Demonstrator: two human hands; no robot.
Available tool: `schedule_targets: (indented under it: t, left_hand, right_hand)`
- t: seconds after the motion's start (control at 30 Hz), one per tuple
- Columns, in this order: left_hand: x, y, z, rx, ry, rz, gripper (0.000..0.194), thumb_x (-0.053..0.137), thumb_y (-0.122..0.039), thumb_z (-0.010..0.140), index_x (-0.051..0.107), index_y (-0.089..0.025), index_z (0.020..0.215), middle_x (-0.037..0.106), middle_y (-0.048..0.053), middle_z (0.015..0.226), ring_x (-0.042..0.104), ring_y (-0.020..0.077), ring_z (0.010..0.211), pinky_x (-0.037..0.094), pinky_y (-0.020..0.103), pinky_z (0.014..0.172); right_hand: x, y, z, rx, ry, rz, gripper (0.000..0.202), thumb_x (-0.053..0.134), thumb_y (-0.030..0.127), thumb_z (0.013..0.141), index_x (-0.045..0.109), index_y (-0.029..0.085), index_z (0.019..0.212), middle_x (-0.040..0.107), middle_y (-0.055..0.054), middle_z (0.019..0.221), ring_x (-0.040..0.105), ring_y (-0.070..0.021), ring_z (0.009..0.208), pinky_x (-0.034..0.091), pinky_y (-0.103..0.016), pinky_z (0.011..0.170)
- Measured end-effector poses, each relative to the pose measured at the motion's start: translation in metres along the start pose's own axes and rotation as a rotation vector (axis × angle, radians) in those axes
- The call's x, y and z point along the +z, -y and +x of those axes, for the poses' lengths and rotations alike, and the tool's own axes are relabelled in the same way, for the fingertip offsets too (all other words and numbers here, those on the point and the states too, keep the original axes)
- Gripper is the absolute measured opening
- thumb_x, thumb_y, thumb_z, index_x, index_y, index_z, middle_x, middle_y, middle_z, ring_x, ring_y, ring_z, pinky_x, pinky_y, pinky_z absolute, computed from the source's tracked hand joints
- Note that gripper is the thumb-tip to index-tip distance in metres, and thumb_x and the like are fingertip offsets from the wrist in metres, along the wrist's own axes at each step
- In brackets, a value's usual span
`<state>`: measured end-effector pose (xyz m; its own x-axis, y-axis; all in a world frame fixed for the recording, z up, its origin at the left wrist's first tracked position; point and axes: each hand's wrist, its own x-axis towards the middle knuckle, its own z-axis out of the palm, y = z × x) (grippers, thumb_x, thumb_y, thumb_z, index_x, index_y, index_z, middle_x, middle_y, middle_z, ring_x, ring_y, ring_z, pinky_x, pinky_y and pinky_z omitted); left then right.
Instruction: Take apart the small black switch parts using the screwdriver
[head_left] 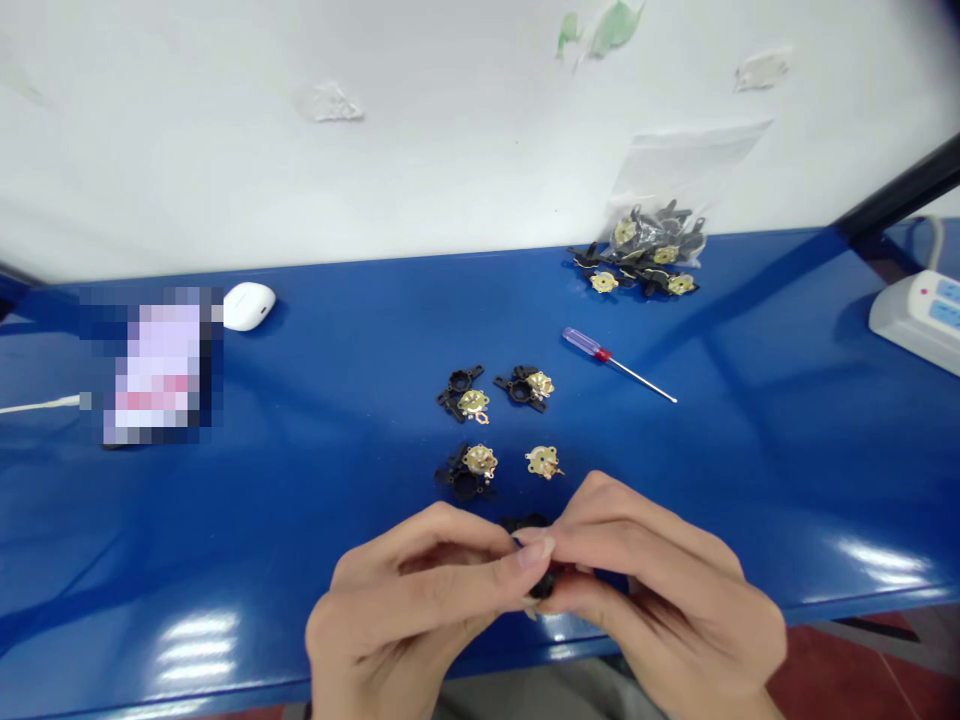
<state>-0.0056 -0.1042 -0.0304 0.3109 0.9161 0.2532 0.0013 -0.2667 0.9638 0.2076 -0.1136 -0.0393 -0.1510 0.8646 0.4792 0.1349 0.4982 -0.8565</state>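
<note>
My left hand [431, 595] and my right hand [652, 585] meet at the front of the blue table, fingertips pinched together on a small black plastic part [546, 584]. Most of that part is hidden by the fingers. Just beyond them lies a loose brass-coloured disc [543, 462] with small metal pieces on it. Three little groups of parts sit near it, each with black plastic pieces and a brass disc: one group [466, 484] at the near left, another [462, 380] behind it, and a third [520, 390] to the right.
A screwdriver [586, 344] with a purple handle lies right of the parts. Farther back, a clear plastic bag [675, 190] holds more such parts, with several before it. A white case [249, 306] and a blurred phone-like object [161, 365] lie left; a power strip [919, 318] is right.
</note>
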Motion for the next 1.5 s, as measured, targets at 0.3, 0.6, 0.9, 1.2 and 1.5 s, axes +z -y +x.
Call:
schedule_targets:
  t: [0.3, 0.6, 0.9, 1.2, 1.5]
  left_hand:
    - [0.001, 0.001, 0.0, -0.001, 0.003, -0.067, 0.047, 0.081, -0.002, 0.103, 0.09, -0.037, 0.132, 0.088, 0.003, 0.1, 0.085, 0.017, 0.072, 0.074, 0.023, 0.062]
    - [0.007, -0.004, -0.002, -0.078, -0.107, -0.012, 0.045, 0.088, -0.014, 0.103, 0.088, -0.047, 0.134, 0.088, -0.005, 0.094, 0.083, 0.013, 0.076, 0.072, 0.019, 0.072]
    - [0.004, 0.001, 0.001, -0.055, -0.058, 0.088, 0.048, 0.079, -0.008, 0.104, 0.088, -0.042, 0.136, 0.088, -0.005, 0.097, 0.08, 0.0099, 0.079, 0.065, 0.014, 0.074]
    - [0.005, 0.003, -0.005, -0.176, -0.02, 0.076, 0.046, 0.073, -0.012, 0.111, 0.085, -0.048, 0.137, 0.086, -0.008, 0.112, 0.082, 0.0072, 0.092, 0.064, 0.011, 0.085]
    - [0.007, 0.006, -0.01, -0.124, 0.024, 0.25, 0.037, 0.065, -0.017, 0.118, 0.08, -0.04, 0.142, 0.079, -0.004, 0.103, 0.074, 0.007, 0.076, 0.06, 0.015, 0.073]
  right_hand:
    - [0.0, -0.001, -0.006, 0.057, 0.036, -0.003, 0.016, 0.078, 0.019, 0.111, 0.081, 0.02, 0.127, 0.085, -0.005, 0.098, 0.074, -0.0169, 0.079, 0.062, -0.032, 0.069]
    - [0.001, -0.005, -0.012, 0.078, 0.04, -0.001, 0.029, 0.083, 0.02, 0.105, 0.076, 0.021, 0.133, 0.075, -0.004, 0.095, 0.066, -0.0185, 0.076, 0.056, -0.035, 0.063]
    - [0.003, -0.005, -0.014, 0.084, 0.01, 0.012, 0.037, 0.084, 0.006, 0.097, 0.077, 0.021, 0.13, 0.071, -0.002, 0.092, 0.067, -0.0173, 0.078, 0.058, -0.035, 0.069]
    - [0.009, -0.001, -0.01, 0.021, -0.052, -0.133, 0.026, 0.078, 0.001, 0.1, 0.078, 0.016, 0.122, 0.068, -0.002, 0.086, 0.065, -0.0152, 0.074, 0.057, -0.033, 0.066]
    - [-0.012, -0.003, -0.011, -0.011, -0.149, -0.135, 0.035, 0.08, -0.004, 0.095, 0.082, 0.014, 0.126, 0.07, -0.002, 0.082, 0.063, -0.0149, 0.069, 0.055, -0.036, 0.065]
